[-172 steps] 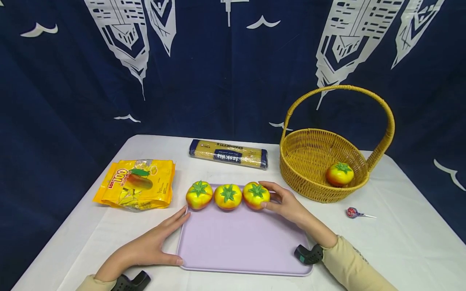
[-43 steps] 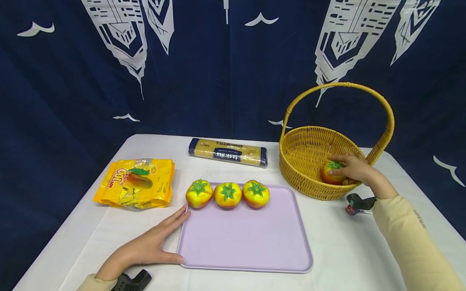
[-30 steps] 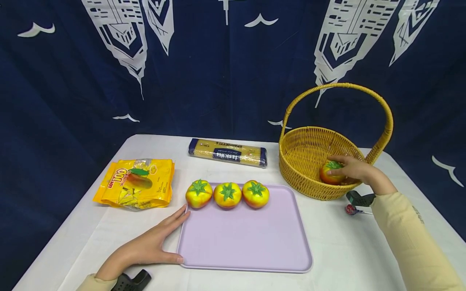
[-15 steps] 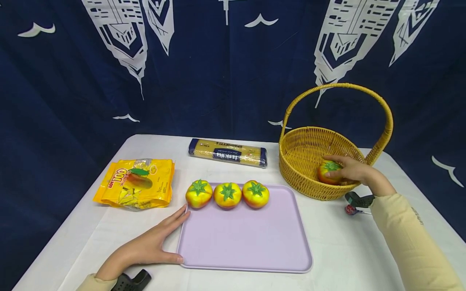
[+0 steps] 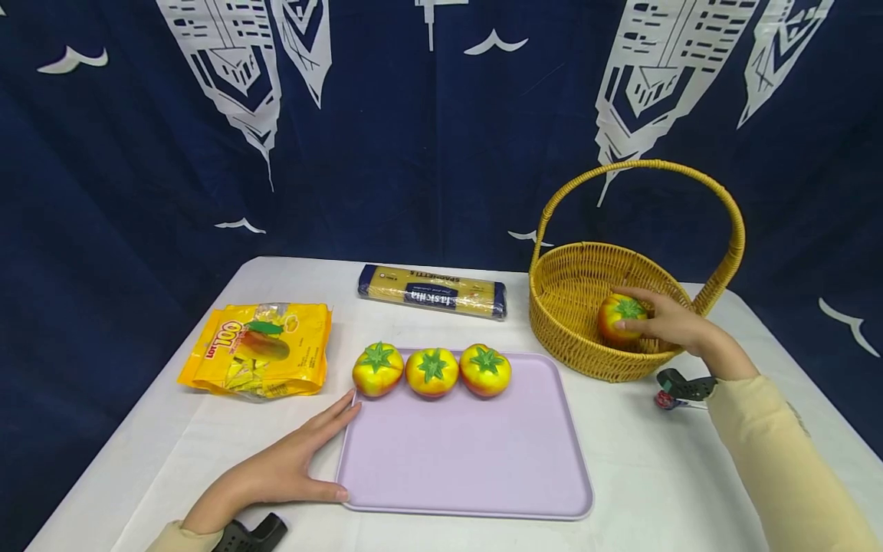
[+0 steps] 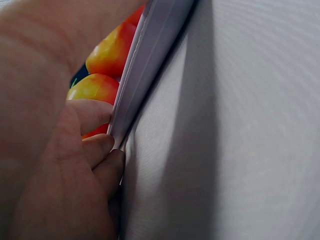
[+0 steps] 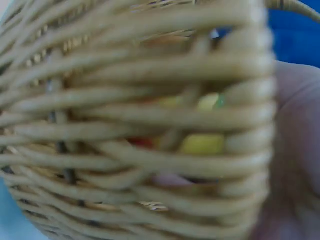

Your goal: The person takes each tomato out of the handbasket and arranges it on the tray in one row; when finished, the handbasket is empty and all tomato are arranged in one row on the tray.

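Observation:
My right hand (image 5: pixel 665 318) reaches over the near side of the wicker basket (image 5: pixel 576 337) and grips a yellow-red tomato (image 5: pixel 612 326) with a green star-shaped top. Through the weave in the right wrist view, bits of the tomato (image 7: pixel 202 144) show. On the left, my left hand (image 5: pixel 290 464) lies along the lilac tray (image 5: pixel 469 460), thumb at its near corner and outstretched fingers at its far-left side. The left wrist view has the fingertips against the tray's rim (image 6: pixel 131 85). Three similar tomatoes (image 5: pixel 431 373) stand in a row along the tray's far edge.
A yellow candy bag (image 5: pixel 265 349) lies left of the tray. Behind the tray is a pack of spaghetti (image 5: pixel 432 291). A lollipop (image 5: pixel 665 400) lies below the basket, partly covered by the right wrist's camera. The basket's tall handle (image 5: pixel 641 165) arches above the right hand.
My right hand has left the rightmost tray tomato and gone into the basket, taking hold of the tomato there. Lately that tomato has shifted slightly left and up. The left hand stays put.

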Available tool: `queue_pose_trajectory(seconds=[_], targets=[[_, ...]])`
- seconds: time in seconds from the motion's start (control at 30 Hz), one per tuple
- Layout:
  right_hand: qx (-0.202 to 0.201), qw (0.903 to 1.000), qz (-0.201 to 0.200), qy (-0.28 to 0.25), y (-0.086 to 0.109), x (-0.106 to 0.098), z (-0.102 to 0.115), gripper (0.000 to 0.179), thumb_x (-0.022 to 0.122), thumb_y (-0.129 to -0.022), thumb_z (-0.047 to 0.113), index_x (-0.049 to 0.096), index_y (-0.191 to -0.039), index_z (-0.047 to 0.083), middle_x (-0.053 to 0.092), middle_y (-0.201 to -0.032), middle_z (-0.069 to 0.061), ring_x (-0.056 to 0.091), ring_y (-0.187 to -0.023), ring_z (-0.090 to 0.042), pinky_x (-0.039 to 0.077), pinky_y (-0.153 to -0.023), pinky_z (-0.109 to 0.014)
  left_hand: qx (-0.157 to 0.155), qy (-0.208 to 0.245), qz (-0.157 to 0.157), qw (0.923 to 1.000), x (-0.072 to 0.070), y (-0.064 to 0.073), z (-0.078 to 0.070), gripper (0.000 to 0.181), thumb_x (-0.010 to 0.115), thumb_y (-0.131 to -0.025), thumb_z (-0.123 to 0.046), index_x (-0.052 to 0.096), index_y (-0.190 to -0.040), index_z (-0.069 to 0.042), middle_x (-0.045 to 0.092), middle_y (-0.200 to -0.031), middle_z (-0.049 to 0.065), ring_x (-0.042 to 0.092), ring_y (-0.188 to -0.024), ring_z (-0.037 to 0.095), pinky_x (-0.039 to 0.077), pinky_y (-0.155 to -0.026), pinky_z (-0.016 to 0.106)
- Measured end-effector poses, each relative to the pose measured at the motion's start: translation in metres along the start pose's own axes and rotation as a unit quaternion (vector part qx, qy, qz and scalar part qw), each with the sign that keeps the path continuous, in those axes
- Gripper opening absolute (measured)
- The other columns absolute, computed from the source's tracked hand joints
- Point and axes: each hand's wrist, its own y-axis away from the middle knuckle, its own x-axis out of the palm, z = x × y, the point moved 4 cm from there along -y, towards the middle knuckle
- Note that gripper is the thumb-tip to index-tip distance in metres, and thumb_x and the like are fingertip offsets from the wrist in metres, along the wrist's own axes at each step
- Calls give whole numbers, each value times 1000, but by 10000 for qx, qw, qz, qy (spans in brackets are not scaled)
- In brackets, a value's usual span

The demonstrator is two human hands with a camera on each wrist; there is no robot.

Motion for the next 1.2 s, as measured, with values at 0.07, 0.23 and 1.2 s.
queue_pose_trajectory(seconds=[0.07, 0.23, 1.2], targets=[[-33, 9998, -119, -138, 5, -2, 5, 69, 61, -92, 25, 25, -146, 3, 43, -124, -24, 45, -101, -33, 43, -82, -35, -14, 17, 14, 10000, 1, 0, 0, 102, 72, -71, -57, 24, -149, -12, 9, -155, 7, 17, -137, 33, 24, -102, 58], [-398, 9955, -243, -831, 18, 0, 30, 65, 59, -94, 18, 23, -147, 7, 40, -125, -18, 51, -99, -22, 47, -79, -21, -126, 65, 73, 9999, 2, 1, 2, 102, 72, -71, -56, 24, -149, -13, 9, -155, 7, 16, -137, 34, 23, -102, 58], [-1277, 9856, 205, -1091, 33, 113, 72, 66, 73, -83, 16, 39, -139, 5, 44, -131, -15, 42, -118, -34, 34, -98, -52, -131, 7, 59, 9999, 1, -1, 2, 102, 72, -71, -57, 23, -149, -13, 8, -155, 7, 16, -137, 34, 24, -103, 57]])
